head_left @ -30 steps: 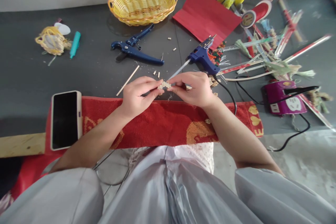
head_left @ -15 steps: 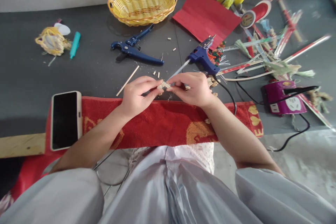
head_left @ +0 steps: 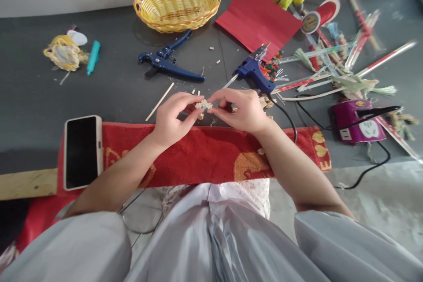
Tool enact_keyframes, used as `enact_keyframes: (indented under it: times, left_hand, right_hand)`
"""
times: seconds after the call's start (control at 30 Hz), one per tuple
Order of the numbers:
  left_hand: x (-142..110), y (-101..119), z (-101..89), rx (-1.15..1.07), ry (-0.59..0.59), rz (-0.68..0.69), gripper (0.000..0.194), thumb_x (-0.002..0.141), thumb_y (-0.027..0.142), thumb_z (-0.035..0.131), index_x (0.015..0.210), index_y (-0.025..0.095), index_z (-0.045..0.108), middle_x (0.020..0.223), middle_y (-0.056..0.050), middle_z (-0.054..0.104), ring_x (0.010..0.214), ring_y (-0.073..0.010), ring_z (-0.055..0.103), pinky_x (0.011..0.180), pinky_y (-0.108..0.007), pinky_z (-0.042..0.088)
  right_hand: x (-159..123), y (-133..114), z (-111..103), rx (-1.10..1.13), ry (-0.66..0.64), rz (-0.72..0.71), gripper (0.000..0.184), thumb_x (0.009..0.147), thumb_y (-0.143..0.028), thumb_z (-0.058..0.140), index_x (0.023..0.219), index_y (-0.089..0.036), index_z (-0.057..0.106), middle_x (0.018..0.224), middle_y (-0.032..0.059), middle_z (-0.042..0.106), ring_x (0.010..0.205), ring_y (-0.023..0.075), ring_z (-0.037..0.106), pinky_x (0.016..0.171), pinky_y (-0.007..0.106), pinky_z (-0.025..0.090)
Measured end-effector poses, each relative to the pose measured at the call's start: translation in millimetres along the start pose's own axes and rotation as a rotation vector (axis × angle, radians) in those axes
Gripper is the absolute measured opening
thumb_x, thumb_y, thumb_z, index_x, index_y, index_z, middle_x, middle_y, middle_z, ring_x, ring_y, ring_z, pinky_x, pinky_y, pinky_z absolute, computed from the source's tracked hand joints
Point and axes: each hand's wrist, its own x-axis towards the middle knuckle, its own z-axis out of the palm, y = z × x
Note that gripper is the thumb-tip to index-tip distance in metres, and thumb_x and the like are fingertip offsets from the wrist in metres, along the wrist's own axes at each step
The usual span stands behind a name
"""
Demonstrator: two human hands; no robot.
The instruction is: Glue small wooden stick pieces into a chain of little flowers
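Observation:
Between both hands is a small pale cluster of short stick pieces (head_left: 204, 104), their round cut ends facing up. My left hand (head_left: 175, 116) pinches its left side with thumb and fingers. From the other side, my right hand (head_left: 243, 109) pinches the cluster's right edge. Just beyond the fingers lies a blue hot glue gun (head_left: 254, 70) with a clear glue stick in its back. Blue cutters (head_left: 172, 64) rest farther off to the left. A thin pale stick (head_left: 160, 102) lies beside my left hand, and a few short cut pieces (head_left: 211, 48) are scattered beyond.
A red towel (head_left: 191, 156) lies along the near table edge, with a phone (head_left: 82, 152) on its left end. Across the back are a wicker basket (head_left: 178, 24) and red paper (head_left: 257, 17). At right, a purple power socket (head_left: 355, 121) trails black cables among craft strips.
Both hands have shifted very slightly, and the pale cluster is tilted so more of its cut ends show. The hold stays the same. The whole view has moved slightly.

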Motion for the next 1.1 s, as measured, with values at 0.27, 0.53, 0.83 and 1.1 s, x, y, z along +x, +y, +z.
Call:
enact_keyframes:
  times: [0.27,0.53,0.83,1.1]
  left_hand:
    - [0.0,-0.1,-0.5,0.003,0.001,0.007,0.021,0.09,0.026,0.065,0.109,0.018,0.068,0.098,-0.003,0.071,0.076,-0.0098,0.067,0.069,-0.021,0.059]
    - [-0.3,0.0,0.2,-0.001,-0.01,0.007,0.021,0.09,0.026,0.065,0.11,0.018,0.067,0.098,-0.003,0.07,0.075,-0.0091,0.067,0.068,-0.021,0.059]
    - [-1.8,0.1,0.0,0.044,-0.056,-0.07,0.025,0.092,0.033,0.061,0.111,0.019,0.067,0.102,-0.005,0.07,0.078,-0.0114,0.067,0.071,-0.024,0.059]
    - [-1.0,0.9,0.0,0.042,-0.049,-0.048,0.022,0.091,0.029,0.061,0.11,0.018,0.067,0.099,-0.005,0.07,0.076,-0.0106,0.066,0.069,-0.023,0.058]
  right_hand:
    - [-0.4,0.6,0.2,0.011,0.021,-0.019,0.014,0.087,-0.028,0.068,0.093,-0.015,0.069,0.058,-0.0056,0.055,0.051,0.0057,0.048,0.056,0.017,0.04]
    - [0.3,0.0,-2.5,-0.002,-0.048,0.04,0.018,0.089,-0.034,0.063,0.095,-0.017,0.067,0.06,-0.0046,0.058,0.053,0.0066,0.048,0.058,0.018,0.04]
    - [-0.3,-0.4,-0.9,0.011,-0.051,0.03,0.021,0.091,-0.037,0.061,0.094,-0.017,0.067,0.059,-0.005,0.055,0.052,0.0071,0.046,0.058,0.019,0.039]
    - [-0.6,-0.1,-0.1,0.006,-0.028,-0.006,0.019,0.09,-0.034,0.063,0.093,-0.016,0.068,0.058,-0.0048,0.055,0.051,0.0066,0.046,0.057,0.018,0.039]
